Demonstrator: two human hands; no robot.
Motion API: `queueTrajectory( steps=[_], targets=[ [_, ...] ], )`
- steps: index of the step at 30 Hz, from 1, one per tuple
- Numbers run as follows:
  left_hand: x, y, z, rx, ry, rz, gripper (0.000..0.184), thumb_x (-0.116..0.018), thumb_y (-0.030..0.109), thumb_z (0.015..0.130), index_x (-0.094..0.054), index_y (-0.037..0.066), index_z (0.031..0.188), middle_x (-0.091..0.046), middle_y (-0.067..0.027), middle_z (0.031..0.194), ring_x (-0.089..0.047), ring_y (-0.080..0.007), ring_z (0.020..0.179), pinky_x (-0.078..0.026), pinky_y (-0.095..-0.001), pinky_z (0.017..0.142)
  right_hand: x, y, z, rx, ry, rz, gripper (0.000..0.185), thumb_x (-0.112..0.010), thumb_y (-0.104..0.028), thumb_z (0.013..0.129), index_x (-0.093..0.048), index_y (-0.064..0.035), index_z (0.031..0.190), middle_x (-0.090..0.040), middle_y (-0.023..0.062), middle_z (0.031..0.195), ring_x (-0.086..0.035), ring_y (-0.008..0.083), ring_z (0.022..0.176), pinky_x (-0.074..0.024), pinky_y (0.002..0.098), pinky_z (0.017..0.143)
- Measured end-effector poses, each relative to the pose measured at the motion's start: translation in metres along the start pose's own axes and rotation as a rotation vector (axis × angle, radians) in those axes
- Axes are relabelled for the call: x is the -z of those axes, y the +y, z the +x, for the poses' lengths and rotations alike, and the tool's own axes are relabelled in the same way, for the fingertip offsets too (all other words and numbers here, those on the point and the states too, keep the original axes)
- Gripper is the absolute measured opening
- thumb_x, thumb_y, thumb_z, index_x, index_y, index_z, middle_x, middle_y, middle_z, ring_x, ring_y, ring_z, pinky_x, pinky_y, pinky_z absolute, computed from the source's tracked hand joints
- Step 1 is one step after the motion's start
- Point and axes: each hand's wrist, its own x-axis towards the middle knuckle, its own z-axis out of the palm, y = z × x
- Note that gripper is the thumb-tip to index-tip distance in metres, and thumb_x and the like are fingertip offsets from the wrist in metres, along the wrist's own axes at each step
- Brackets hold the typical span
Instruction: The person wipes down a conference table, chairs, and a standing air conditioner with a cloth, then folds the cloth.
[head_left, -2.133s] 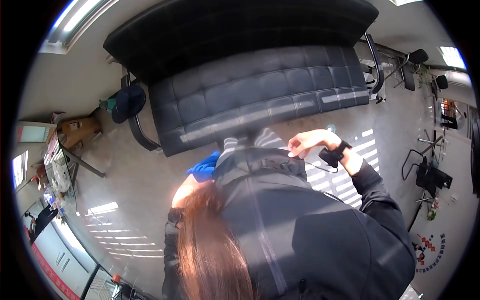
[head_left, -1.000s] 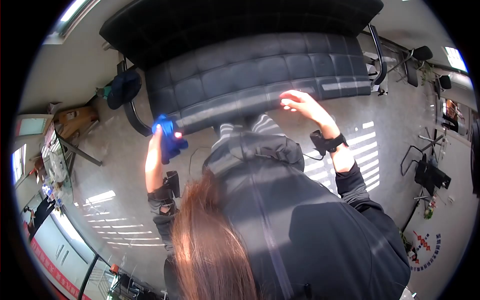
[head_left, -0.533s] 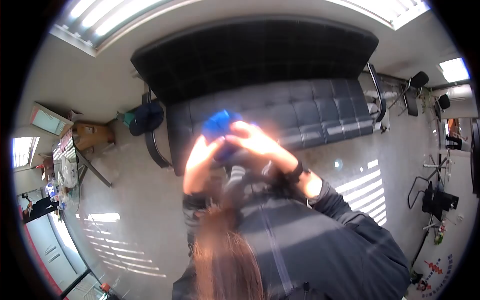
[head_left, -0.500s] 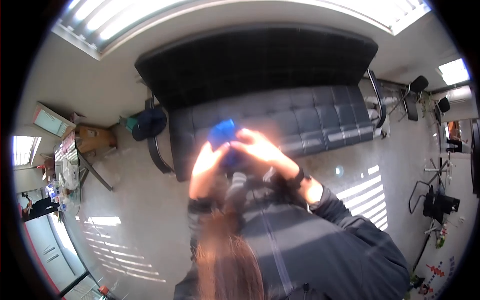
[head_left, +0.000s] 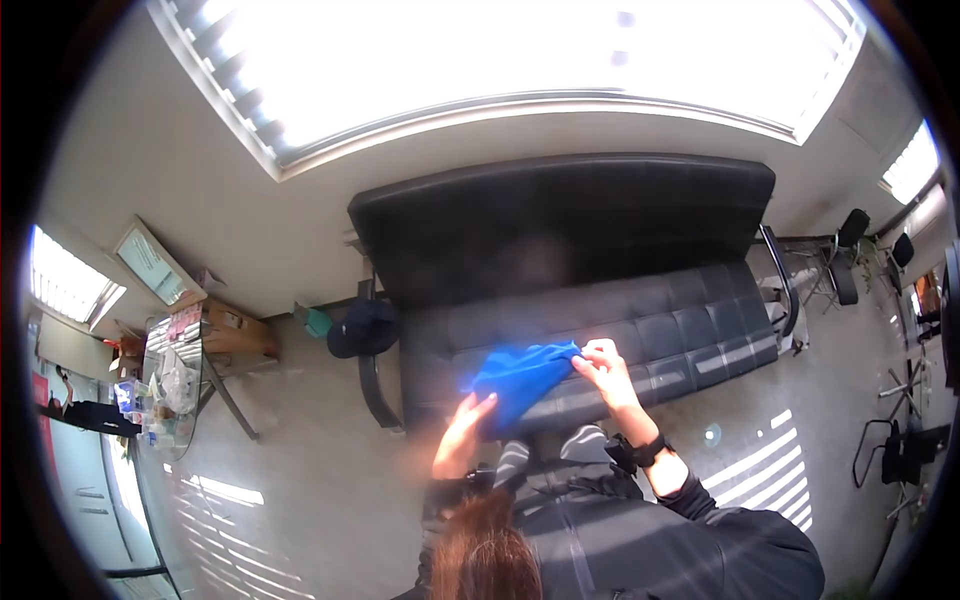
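A bright blue piece of cloth (head_left: 528, 378) is stretched between my hands, in front of the black sofa seat. My right hand (head_left: 610, 375) pinches its right end between thumb and fingertips. At the lower left edge, my left hand (head_left: 463, 432) grips the cloth with the thumb on top; some of its fingers are hidden or washed out by glare. Folds run along the cloth, so its full shape cannot be made out.
Ahead stands a black tufted sofa (head_left: 560, 220) with metal armrests. A dark cap (head_left: 363, 328) hangs at its left armrest, near a green item (head_left: 318, 322). Farther left are a glass table (head_left: 178, 390) with bags and a cardboard box (head_left: 238, 332). Chairs (head_left: 848, 250) stand at right.
The cloth was bunched between my close-together hands; now it is spread out. My right hand has moved away to the right, and the view has tilted up.
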Motion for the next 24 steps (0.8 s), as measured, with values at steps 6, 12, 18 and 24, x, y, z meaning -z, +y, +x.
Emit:
queueTrajectory(
  steps=[6,12,18,24],
  targets=[
    [0.034,0.017,-0.012,-0.04,0.15,-0.011,0.027,-0.059,0.021,0.093,-0.055,0.013,0.118,-0.059,0.0015,0.105,-0.051,-0.0053,0.089,-0.036,-0.0203,0.067,-0.012,-0.01,0.012,-0.062,0.011,0.253,0.024,-0.055,-0.027,0.1,-0.064,-0.0053,0.098,-0.055,-0.0076,0.081,-0.046,0.0034,0.075,-0.0365,0.0211,0.068],
    [0.053,0.001,-0.029,-0.153,0.278,0.08,0.023,-0.066,0.017,0.09,-0.055,0.011,0.109,-0.063,0.0013,0.097,-0.052,-0.0025,0.077,-0.035,-0.0163,0.06,0.0,0.001,0.028,-0.179,-0.123,0.241,0.022,-0.062,-0.027,0.094,-0.063,-0.0049,0.097,-0.06,-0.0019,0.086,-0.053,0.0065,0.08,-0.0432,0.0226,0.074],
    [0.07,-0.038,-0.039,-0.163,0.707,0.163,0.034,-0.072,0.018,0.088,-0.054,0.013,0.116,-0.069,-0.0038,0.1,-0.059,-0.0072,0.081,-0.039,-0.0209,0.061,0.018,0.008,0.032,-0.256,-0.368,0.144,0.026,-0.072,-0.022,0.083,-0.067,0.0001,0.094,-0.065,0.0023,0.082,-0.057,0.0097,0.075,-0.0457,0.0236,0.068],
    [0.088,-0.057,-0.054,-0.208,0.642,0.433,0.028,-0.076,0.025,0.085,-0.067,0.007,0.105,-0.068,-0.0007,0.091,-0.06,-0.0118,0.085,-0.047,-0.0257,0.077,0.041,0.087,0.04,-0.307,-0.345,-0.056,0.022,-0.067,-0.019,0.09,-0.066,0.0025,0.095,-0.067,0.0032,0.082,-0.059,0.0089,0.074,-0.048,0.0252,0.067]
  ],
)
